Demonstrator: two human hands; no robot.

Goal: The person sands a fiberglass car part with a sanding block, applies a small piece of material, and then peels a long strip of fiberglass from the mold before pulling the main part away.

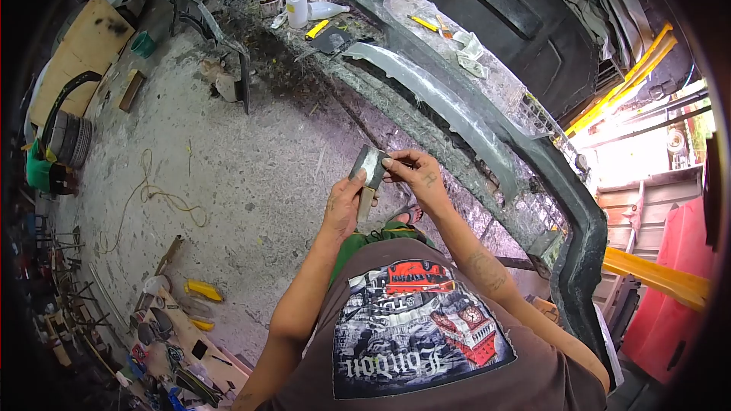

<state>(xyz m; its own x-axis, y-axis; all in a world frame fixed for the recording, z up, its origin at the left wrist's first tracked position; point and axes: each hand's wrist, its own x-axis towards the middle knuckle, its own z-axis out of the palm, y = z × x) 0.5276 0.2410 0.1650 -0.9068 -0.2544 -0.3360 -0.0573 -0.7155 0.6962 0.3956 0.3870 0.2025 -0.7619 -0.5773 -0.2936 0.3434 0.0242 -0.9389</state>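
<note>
In front of my body, a dark grey piece of sandpaper with a pale, shiny patch is held between both hands. My left hand is closed on its left side, with the thumb on top. A narrow pale strip like a wooden block sticks out below the sheet beside that hand. My right hand pinches the sheet's right edge between thumb and fingers. To the right lies a long, dark vehicle bumper, with a curved grey piece alongside it.
On the workbench are a white bottle, a yellow-handled tool and a crumpled cloth. A cord lies on the concrete floor, left. Tools crowd a board at lower left. A red panel stands at right.
</note>
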